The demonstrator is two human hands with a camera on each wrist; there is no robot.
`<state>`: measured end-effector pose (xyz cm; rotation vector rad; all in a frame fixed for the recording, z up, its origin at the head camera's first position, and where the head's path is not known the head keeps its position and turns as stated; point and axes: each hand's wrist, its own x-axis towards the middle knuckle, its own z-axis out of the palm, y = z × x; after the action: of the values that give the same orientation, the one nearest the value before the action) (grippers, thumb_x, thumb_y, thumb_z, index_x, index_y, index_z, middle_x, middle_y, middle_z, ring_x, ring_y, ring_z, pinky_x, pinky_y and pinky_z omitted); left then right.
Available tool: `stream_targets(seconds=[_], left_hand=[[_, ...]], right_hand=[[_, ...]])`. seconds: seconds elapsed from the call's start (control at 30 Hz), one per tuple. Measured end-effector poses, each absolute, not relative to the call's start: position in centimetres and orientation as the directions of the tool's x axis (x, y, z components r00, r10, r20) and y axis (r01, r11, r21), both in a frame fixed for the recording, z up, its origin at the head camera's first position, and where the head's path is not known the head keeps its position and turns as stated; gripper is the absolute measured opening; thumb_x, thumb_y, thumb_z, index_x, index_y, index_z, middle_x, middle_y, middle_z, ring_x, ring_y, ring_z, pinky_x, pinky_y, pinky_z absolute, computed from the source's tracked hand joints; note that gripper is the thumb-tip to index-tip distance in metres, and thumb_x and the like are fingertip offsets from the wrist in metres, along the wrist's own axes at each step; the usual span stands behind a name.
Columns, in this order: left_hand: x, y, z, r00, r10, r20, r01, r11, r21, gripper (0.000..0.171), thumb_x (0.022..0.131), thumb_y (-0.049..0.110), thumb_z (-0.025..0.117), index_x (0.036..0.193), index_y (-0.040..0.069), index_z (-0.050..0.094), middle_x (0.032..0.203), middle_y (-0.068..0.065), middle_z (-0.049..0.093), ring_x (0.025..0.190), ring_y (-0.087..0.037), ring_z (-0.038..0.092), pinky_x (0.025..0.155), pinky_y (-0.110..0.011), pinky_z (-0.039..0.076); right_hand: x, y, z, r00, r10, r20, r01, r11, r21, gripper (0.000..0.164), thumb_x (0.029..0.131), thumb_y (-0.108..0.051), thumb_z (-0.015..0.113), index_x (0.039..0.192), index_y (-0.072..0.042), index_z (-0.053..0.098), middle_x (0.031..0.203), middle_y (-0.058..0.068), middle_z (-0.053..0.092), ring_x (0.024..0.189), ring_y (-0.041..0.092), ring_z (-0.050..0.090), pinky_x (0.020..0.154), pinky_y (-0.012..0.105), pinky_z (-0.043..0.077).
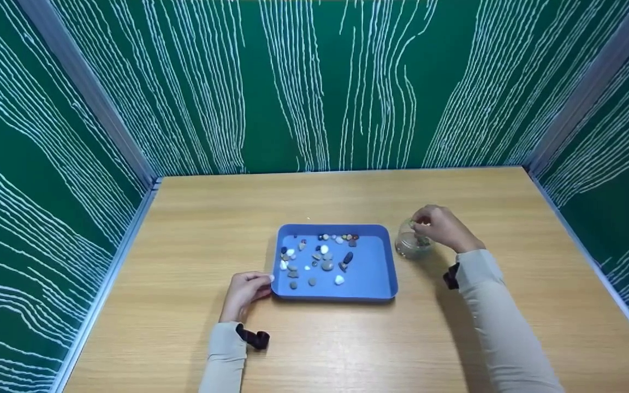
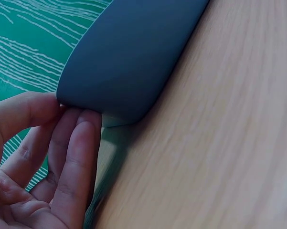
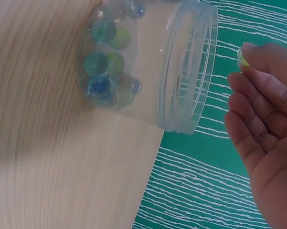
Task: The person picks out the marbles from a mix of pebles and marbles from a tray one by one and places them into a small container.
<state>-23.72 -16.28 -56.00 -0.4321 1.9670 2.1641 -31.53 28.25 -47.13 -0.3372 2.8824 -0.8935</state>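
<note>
My left hand (image 1: 244,292) pinches the left wall of a blue plastic tray (image 1: 373,270), thumb at the rim and fingers against the outside, as the left wrist view shows. Several small stones lie in the tray, among them a white stone (image 1: 339,280) and a dark oval stone (image 1: 348,256). To the tray's right stands a clear jar (image 3: 150,57) without a lid. Blue, teal and green marbles sit at its bottom, such as a teal marble (image 3: 95,63). Just above the jar's mouth, my right hand (image 3: 272,100) pinches a clear yellow-green marble (image 3: 242,57) between thumb and index finger.
The wooden table (image 1: 211,229) reaches back to a green wall (image 1: 282,82) with white wavy lines. Similar panels rise at both sides, joined by metal posts (image 1: 96,93). Dark bands with small wrist cameras sit on both wrists.
</note>
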Motion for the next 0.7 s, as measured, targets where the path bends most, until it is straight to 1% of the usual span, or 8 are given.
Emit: stream_targets(seconds=[0.07,0.3,0.53,0.7], left_hand=[[-23.73,-16.26,-56.01,-0.941,-0.059,-0.334,-0.327,-0.107,0.939,0.023,0.081,-0.003,0.067,0.100,-0.016,0.067,0.082,-0.007,0.071,0.069,-0.014,0.067,0.069,-0.029,0.061],[-23.85,-16.27,-56.05,-0.935,-0.070,-0.348,-0.342,-0.091,0.935,0.021,0.081,-0.002,0.067,0.098,-0.014,0.068,0.081,-0.005,0.070,0.071,-0.013,0.066,0.069,-0.027,0.060],[-23.97,-16.28,-56.14,-0.934,-0.076,-0.349,-0.343,-0.076,0.936,0.023,0.081,-0.002,0.067,0.100,-0.014,0.068,0.084,-0.007,0.070,0.071,-0.014,0.067,0.070,-0.029,0.060],[-23.82,-16.22,-55.93,-0.929,-0.078,-0.361,-0.355,-0.075,0.932,0.024,0.081,-0.002,0.067,0.102,-0.014,0.067,0.085,-0.007,0.070,0.072,-0.014,0.067,0.071,-0.029,0.060]], right_hand=[[-31.52,28.38,-47.15,-0.971,-0.238,-0.039,-0.174,0.804,-0.569,0.019,0.092,-0.013,0.060,0.104,0.000,0.068,0.104,0.017,0.063,0.094,0.030,0.059,0.080,0.042,0.055],[-31.35,28.56,-47.13,-0.969,-0.248,-0.008,-0.201,0.804,-0.560,0.022,0.092,-0.012,0.058,0.104,0.003,0.067,0.106,0.022,0.064,0.097,0.034,0.061,0.082,0.048,0.056],[-31.26,28.73,-47.01,-0.972,-0.233,-0.023,-0.180,0.807,-0.563,0.022,0.092,-0.010,0.058,0.107,0.003,0.067,0.106,0.021,0.064,0.096,0.032,0.060,0.080,0.044,0.056],[-31.27,28.80,-46.90,-0.974,-0.221,-0.048,-0.157,0.810,-0.565,0.023,0.093,-0.009,0.057,0.111,0.003,0.066,0.109,0.021,0.063,0.098,0.033,0.060,0.081,0.045,0.057]])
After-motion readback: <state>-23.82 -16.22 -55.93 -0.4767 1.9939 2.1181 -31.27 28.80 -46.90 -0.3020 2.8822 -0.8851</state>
